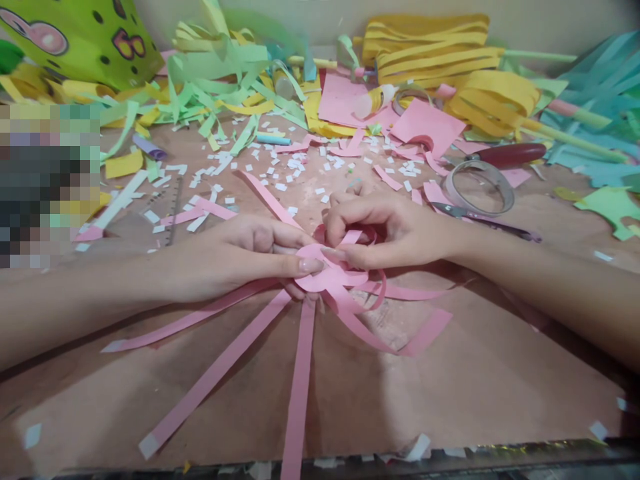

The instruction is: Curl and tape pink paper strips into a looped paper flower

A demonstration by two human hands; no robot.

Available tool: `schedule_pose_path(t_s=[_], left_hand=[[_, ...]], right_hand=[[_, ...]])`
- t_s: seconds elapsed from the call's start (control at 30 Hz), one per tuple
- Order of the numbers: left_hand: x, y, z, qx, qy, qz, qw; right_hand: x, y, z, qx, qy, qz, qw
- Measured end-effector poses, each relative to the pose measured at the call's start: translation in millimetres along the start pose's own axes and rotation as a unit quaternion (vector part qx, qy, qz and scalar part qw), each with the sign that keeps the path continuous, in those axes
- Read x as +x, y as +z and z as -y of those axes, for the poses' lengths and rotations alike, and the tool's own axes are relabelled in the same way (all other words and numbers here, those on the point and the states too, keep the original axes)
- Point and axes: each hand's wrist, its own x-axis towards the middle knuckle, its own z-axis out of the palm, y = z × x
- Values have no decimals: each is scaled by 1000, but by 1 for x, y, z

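A pink paper cutout with a rounded middle is held between my two hands, just above the brown tabletop. Long pink paper strips fan out from it toward the front and left, some with whitish tips. My left hand pinches the middle from the left, thumb on top and fingers underneath. From the right, my right hand has its thumb pressed on the paper and its fingers curled round a looped strip. Another strip lies folded at the right. Part of the paper under my fingers is hidden.
Small white paper scraps litter the table beyond my hands. A tape roll, dark scissors and a red-handled tool lie at right. Yellow fringed paper, green strips and a glue bottle are at the back.
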Motion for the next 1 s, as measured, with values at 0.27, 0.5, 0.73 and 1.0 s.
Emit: schedule_pose_path(t_s=[0.27, 0.5, 0.73, 1.0], left_hand=[[2, 2, -2, 36, 3, -16, 999], [-1, -2, 2, 69, -8, -42, 997], [-1, 0, -1, 91, -3, -28, 995], [1, 0, 0, 59, -11, -31, 998]], right_hand=[[0, -3, -2, 24, 9, 20, 999], [0, -4, 2, 81, 49, 33, 995], [-1, -4, -3, 67, 30, 30, 997], [-1, -5, -3, 62, 28, 32, 997]])
